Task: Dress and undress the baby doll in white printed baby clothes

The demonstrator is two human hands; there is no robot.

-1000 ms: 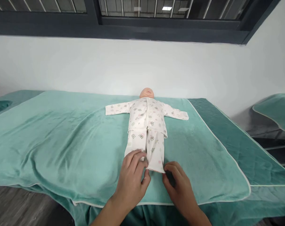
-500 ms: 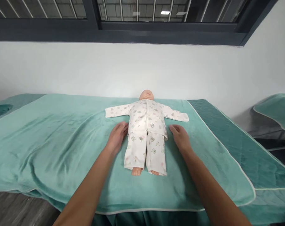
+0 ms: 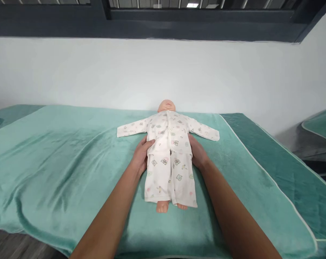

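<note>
A baby doll [image 3: 168,151] in white printed pyjamas lies on its back on a teal blanket [image 3: 71,158], head toward the wall, arms spread, bare feet toward me. My left hand [image 3: 141,154] cups the doll's waist from the left, thumb on the shirt. From the other side my right hand [image 3: 196,153] presses against the waist, fingers partly tucked beside the body. Both hands grip the torso between them.
The blanket covers a bed [image 3: 273,162] with a darker teal cover, set against a white wall [image 3: 233,79] under a dark window frame. Another teal-covered surface [image 3: 321,124] shows at the far right. Grey floor [image 3: 6,246] lies at lower left.
My hands left the trouser cuffs, moved up either side of the doll, and now close on its waist. The feet, covered a second ago, now stick out of the trousers.
</note>
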